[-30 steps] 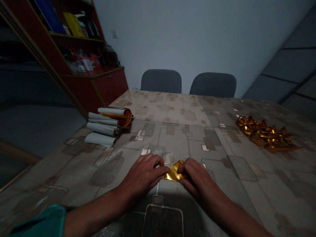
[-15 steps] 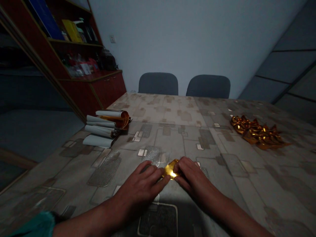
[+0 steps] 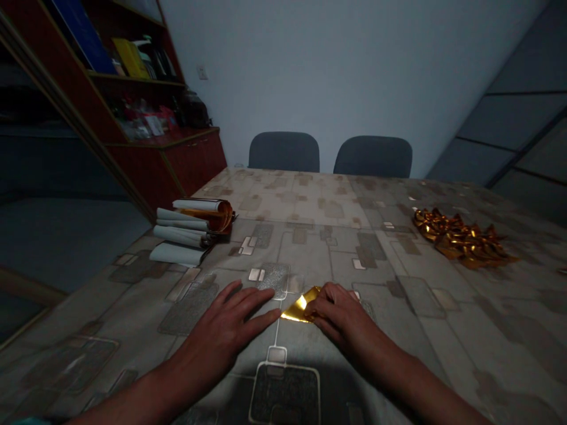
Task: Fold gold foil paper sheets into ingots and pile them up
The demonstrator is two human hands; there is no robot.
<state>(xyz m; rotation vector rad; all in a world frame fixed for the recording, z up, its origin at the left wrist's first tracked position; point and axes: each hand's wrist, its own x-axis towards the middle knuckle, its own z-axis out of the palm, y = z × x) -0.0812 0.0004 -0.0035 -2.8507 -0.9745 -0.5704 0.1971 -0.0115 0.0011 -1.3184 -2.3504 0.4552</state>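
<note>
A small piece of shiny gold foil paper [image 3: 297, 309] lies near the front of the table, partly folded, with a pointed corner toward the left. My right hand [image 3: 337, 310] is closed on its right part, fingers pinched together, and hides that end. Just left of the foil paper, my left hand [image 3: 239, 316] rests with its fingers spread over the tablecloth. Its thumb tip reaches close to the foil's left corner; whether they touch I cannot tell.
Several folded gold foil pieces [image 3: 460, 236] are heaped at the right of the table. Rolled or folded sheets [image 3: 183, 234], whitish outside and gold inside, lie at the left. Two grey chairs [image 3: 283, 150] stand behind the patterned table [image 3: 310, 200]. A red-brown cabinet [image 3: 195, 159] is at the back left.
My left hand has let go of the foil paper and moved left, its fingers spreading. The foil's left corner now shows. My right hand stays on the foil.
</note>
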